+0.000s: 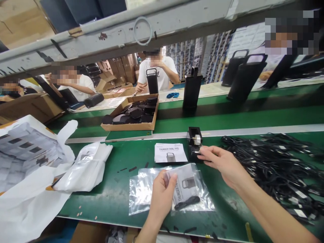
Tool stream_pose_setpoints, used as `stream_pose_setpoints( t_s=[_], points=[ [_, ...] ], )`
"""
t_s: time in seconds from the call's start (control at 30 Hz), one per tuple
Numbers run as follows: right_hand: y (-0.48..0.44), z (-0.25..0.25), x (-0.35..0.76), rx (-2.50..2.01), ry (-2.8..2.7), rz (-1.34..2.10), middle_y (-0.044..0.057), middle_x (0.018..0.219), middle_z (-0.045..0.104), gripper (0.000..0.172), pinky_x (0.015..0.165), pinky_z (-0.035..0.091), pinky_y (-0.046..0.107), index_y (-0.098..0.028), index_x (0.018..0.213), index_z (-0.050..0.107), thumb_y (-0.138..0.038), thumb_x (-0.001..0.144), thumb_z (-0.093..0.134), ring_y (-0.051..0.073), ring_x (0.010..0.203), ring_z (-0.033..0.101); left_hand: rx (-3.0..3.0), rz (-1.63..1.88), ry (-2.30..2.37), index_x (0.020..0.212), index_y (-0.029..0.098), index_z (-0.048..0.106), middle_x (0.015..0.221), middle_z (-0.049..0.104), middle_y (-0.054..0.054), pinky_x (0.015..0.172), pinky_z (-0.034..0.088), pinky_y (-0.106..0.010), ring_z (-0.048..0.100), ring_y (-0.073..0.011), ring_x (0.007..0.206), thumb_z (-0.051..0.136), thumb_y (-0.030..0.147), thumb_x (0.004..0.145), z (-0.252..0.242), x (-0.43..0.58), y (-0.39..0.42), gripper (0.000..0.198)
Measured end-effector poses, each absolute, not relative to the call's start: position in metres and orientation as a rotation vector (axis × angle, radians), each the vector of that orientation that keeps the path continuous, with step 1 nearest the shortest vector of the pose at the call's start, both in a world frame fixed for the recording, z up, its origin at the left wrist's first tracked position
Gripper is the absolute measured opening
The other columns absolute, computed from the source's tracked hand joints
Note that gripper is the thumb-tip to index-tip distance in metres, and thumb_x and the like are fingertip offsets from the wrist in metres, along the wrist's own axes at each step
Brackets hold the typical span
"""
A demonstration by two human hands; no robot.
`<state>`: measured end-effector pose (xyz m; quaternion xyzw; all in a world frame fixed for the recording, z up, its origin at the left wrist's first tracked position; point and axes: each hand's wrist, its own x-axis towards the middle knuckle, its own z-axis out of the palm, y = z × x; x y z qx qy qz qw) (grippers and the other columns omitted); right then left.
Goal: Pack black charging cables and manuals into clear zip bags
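My left hand (164,190) is closed on a clear plastic bag (206,199), thumb on top. Inside the bag lie a printed leaflet (186,182) and a coiled black cable (187,202). More clear bags (138,195) lie flat beneath that hand. My right hand (217,162) reaches to the near end of a black tape dispenser (194,131) with a white hub. Its thumb and forefinger are pinched together there, apparently on the tape end, which is hard to make out. Behind the bag sits a stack of leaflets (170,153) marked "THUNDER TRAIL PRO".
Black cables (273,162) are heaped at right. White bags (88,165) and an open lined carton (32,152) stand left. A cardboard tray (128,126) holds black parts. Black handled devices (192,89) stand on the green belt (215,118). Several people sit across, below a metal beam (113,35).
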<state>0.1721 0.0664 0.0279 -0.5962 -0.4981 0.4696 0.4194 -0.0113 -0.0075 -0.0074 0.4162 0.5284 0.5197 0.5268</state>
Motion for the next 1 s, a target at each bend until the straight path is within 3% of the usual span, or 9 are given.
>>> stream_pose_setpoints(
  t_s=[0.13,0.23,0.33,0.43,0.5,0.57,0.7,0.8,1.0],
  points=[
    [0.058,0.013,0.173,-1.532,-1.386,1.019,0.011,0.100,0.066,0.030,0.091,0.041,0.042,-0.020,0.058,0.063,-0.047,0.071,0.060,0.031,0.117,0.047,0.983,1.261,1.242,0.076,0.018,0.053,0.065,0.055,0.002,0.059,0.040,-0.022,0.052,-0.0121,0.061,0.058,0.043,0.081,-0.008,-0.011,-0.007,0.026],
    [0.056,0.003,0.179,-1.583,-1.449,0.833,0.012,0.106,0.059,0.026,0.092,0.036,0.048,-0.021,0.053,0.060,-0.041,0.070,0.061,0.035,0.116,0.044,0.997,1.281,1.239,0.080,0.017,0.054,0.067,0.055,0.002,0.061,0.041,-0.023,0.053,-0.0122,0.062,0.056,0.041,0.082,-0.008,-0.009,-0.007,0.024],
    [0.046,0.006,0.185,-1.621,-1.609,0.716,0.010,0.095,0.059,0.021,0.084,0.037,0.050,-0.021,0.060,0.060,-0.038,0.073,0.058,0.032,0.093,0.054,0.998,1.297,1.230,0.083,0.018,0.055,0.072,0.058,0.000,0.065,0.043,-0.024,0.055,-0.0136,0.067,0.055,0.041,0.083,-0.007,-0.007,-0.007,0.023],
    [0.022,0.020,0.182,-1.490,-1.709,1.118,0.001,0.067,0.058,0.021,0.060,0.044,0.037,-0.022,0.080,0.061,-0.041,0.079,0.052,0.018,0.056,0.053,1.008,1.299,1.263,0.083,0.018,0.055,0.071,0.057,0.000,0.063,0.042,-0.024,0.054,-0.0141,0.066,0.055,0.042,0.083,-0.006,-0.006,-0.007,0.024],
    [0.004,0.027,0.174,-1.323,-1.556,1.405,-0.004,0.061,0.055,0.034,0.050,0.042,0.030,-0.024,0.109,0.053,-0.039,0.079,0.054,0.013,0.045,0.049,1.034,1.295,1.299,0.083,0.018,0.054,0.069,0.055,0.001,0.062,0.041,-0.023,0.053,-0.0133,0.064,0.054,0.042,0.083,-0.004,-0.005,-0.008,0.024],
    [-0.009,0.030,0.162,-1.207,-1.398,1.479,-0.007,0.060,0.054,0.053,0.048,0.042,0.028,-0.026,0.127,0.034,-0.037,0.079,0.055,0.012,0.042,0.049,1.068,1.288,1.328,0.081,0.019,0.053,0.068,0.053,0.003,0.061,0.041,-0.023,0.051,-0.0124,0.063,0.053,0.042,0.084,-0.002,-0.004,-0.010,0.024],
    [-0.006,0.016,0.139,-1.180,-1.274,1.466,-0.008,0.060,0.056,0.035,0.044,0.041,0.025,-0.024,0.104,0.038,-0.042,0.079,0.055,0.011,0.039,0.053,1.094,1.260,1.373,0.082,0.019,0.051,0.066,0.049,0.004,0.059,0.040,-0.022,0.050,-0.0115,0.062,0.051,0.042,0.085,0.002,0.002,-0.015,0.023],
    [0.005,0.004,0.131,-1.308,-1.304,1.453,-0.008,0.058,0.059,0.033,0.037,0.035,0.023,-0.025,0.086,0.033,-0.049,0.077,0.054,0.011,0.031,0.050,1.048,1.257,1.382,0.080,0.018,0.051,0.064,0.050,0.004,0.056,0.039,-0.021,0.049,-0.0106,0.058,0.053,0.042,0.083,0.003,0.006,-0.019,0.024],
    [0.000,0.012,0.141,-1.595,-1.964,1.063,-0.008,0.050,0.055,0.023,0.047,0.038,0.026,-0.025,0.078,0.038,-0.038,0.077,0.057,0.017,0.046,0.056,0.916,1.326,1.369,0.074,0.017,0.054,0.063,0.054,0.003,0.055,0.041,-0.019,0.050,-0.0106,0.057,0.061,0.043,0.078,0.016,-0.006,-0.033,0.027]
  ],
)
